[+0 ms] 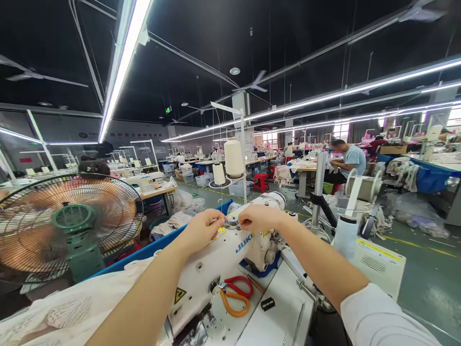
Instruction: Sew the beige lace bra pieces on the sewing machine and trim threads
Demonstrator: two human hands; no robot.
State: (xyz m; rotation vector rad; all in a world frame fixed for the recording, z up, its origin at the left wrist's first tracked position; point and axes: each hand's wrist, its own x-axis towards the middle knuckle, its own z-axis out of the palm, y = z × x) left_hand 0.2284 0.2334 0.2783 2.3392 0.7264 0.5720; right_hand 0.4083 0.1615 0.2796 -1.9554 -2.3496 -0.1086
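Both grips pinched: my left hand (202, 228) and right hand (258, 218) each have fingertips closed on fine thread at the thread guide (232, 221) atop the white sewing machine (212, 262), whether thread actually sits in either pinch too fine to tell. Machine's long axis runs from near me, lower left, away to upper right, head end farthest; it stands on the tabletop (284, 312). Around: orange and red scissors (236, 294) beside the machine's base, thread cones (233, 158) on a stand behind, fan (68, 226) at left, white cloth (72, 307) near my left forearm.
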